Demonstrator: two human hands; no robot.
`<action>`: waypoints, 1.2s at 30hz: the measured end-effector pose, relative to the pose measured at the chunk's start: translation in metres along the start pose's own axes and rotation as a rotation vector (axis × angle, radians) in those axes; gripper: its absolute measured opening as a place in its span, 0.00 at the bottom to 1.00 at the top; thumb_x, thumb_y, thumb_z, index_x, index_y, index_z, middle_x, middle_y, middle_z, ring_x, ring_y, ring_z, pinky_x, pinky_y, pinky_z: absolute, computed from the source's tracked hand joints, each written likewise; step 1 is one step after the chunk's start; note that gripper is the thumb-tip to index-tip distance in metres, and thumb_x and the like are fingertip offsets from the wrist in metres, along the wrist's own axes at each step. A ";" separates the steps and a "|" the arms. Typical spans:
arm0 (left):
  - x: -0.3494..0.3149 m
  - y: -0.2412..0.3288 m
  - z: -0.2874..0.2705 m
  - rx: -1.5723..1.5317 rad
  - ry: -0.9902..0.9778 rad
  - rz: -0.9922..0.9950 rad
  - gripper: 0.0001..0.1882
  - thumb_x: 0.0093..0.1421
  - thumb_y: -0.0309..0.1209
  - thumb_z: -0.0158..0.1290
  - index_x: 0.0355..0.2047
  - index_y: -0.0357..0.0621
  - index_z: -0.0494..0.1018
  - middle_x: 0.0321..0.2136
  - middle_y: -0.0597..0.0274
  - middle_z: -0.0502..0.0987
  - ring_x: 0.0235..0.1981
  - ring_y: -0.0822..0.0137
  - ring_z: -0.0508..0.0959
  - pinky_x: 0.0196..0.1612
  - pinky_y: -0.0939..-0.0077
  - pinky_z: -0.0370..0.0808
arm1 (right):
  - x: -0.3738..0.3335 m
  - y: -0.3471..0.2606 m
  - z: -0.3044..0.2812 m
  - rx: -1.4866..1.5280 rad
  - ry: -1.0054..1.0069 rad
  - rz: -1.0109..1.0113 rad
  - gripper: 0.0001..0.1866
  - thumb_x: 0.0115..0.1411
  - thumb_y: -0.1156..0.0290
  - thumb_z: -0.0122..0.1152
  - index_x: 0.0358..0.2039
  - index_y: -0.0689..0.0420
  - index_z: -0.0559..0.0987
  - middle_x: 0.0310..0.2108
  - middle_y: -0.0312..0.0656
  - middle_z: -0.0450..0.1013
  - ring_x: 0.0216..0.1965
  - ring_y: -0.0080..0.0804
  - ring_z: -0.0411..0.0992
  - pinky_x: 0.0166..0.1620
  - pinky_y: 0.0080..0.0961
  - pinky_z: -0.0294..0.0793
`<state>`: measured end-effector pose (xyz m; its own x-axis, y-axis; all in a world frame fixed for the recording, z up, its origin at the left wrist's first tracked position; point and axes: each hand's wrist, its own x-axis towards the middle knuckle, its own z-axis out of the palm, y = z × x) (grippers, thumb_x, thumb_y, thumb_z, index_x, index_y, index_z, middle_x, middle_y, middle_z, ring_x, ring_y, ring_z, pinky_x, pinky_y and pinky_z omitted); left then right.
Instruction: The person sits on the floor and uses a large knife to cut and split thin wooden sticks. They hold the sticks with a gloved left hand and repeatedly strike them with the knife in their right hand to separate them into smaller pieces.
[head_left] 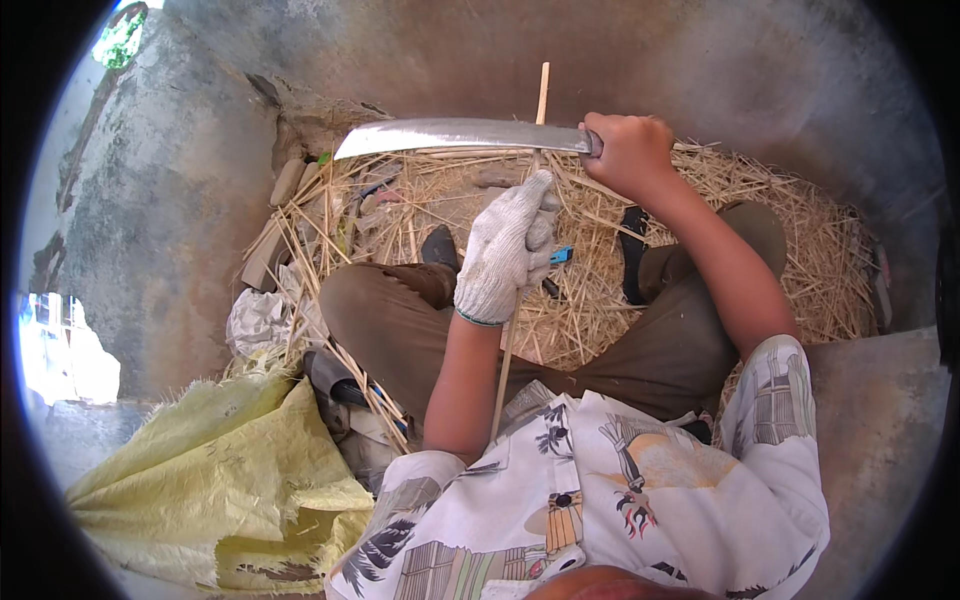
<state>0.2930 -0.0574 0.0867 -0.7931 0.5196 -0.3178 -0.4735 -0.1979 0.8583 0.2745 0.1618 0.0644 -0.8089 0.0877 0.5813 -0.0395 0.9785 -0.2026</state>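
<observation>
My right hand (634,155) is closed around the handle of a machete (460,133), bare-skinned and without a glove. Its long, slightly curved blade points left, lying across a thin bamboo strip (543,92). In a white knitted glove, my left hand (497,250) grips that strip just below the blade. The strip runs from beyond the blade, through the glove, down toward my shirt. Whether the edge has bitten into it cannot be made out. Beside the gloved fingers shows a small bright blue object (561,255), its kind unclear.
Straw-like shavings (800,240) cover the ground around my bent legs. Long strips (375,400) lean by my left knee, near a crumpled whitish bag (258,322) and a frayed yellow woven sack (220,470). Wood pieces (264,255) lie against the left wall (170,200); another wall (680,65) stands ahead.
</observation>
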 end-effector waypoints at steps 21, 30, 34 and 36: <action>-0.019 0.044 -0.062 -0.214 0.250 0.132 0.18 0.71 0.47 0.50 0.30 0.49 0.72 0.09 0.79 0.54 0.05 0.81 0.53 0.07 0.83 0.47 | 0.083 -0.098 0.075 0.235 -0.040 -0.185 0.07 0.44 0.64 0.67 0.25 0.49 0.80 0.19 0.40 0.76 0.25 0.43 0.77 0.29 0.39 0.76; -0.030 0.045 -0.057 -0.095 0.256 0.173 0.18 0.68 0.47 0.55 0.30 0.47 0.71 0.10 0.78 0.57 0.07 0.81 0.56 0.10 0.84 0.50 | 0.099 -0.100 0.075 0.356 0.050 0.061 0.07 0.51 0.62 0.64 0.25 0.51 0.80 0.19 0.40 0.76 0.25 0.45 0.76 0.29 0.38 0.75; -0.031 0.044 -0.050 -0.056 0.293 0.192 0.17 0.69 0.45 0.54 0.28 0.48 0.71 0.10 0.78 0.56 0.06 0.81 0.55 0.09 0.83 0.49 | 0.101 -0.085 0.070 0.236 0.091 -0.113 0.08 0.53 0.61 0.64 0.25 0.51 0.80 0.19 0.40 0.75 0.24 0.45 0.76 0.30 0.38 0.76; -0.031 0.041 -0.041 -0.028 0.311 0.185 0.16 0.68 0.45 0.55 0.28 0.48 0.72 0.11 0.79 0.57 0.07 0.82 0.56 0.10 0.84 0.50 | 0.101 -0.078 0.069 0.247 0.092 -0.084 0.08 0.53 0.61 0.64 0.25 0.51 0.80 0.18 0.40 0.75 0.24 0.45 0.76 0.30 0.38 0.76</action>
<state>0.2822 -0.1158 0.1148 -0.9430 0.1961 -0.2690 -0.3177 -0.2895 0.9029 0.1554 0.0811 0.0845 -0.7406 0.0361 0.6709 -0.2552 0.9086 -0.3306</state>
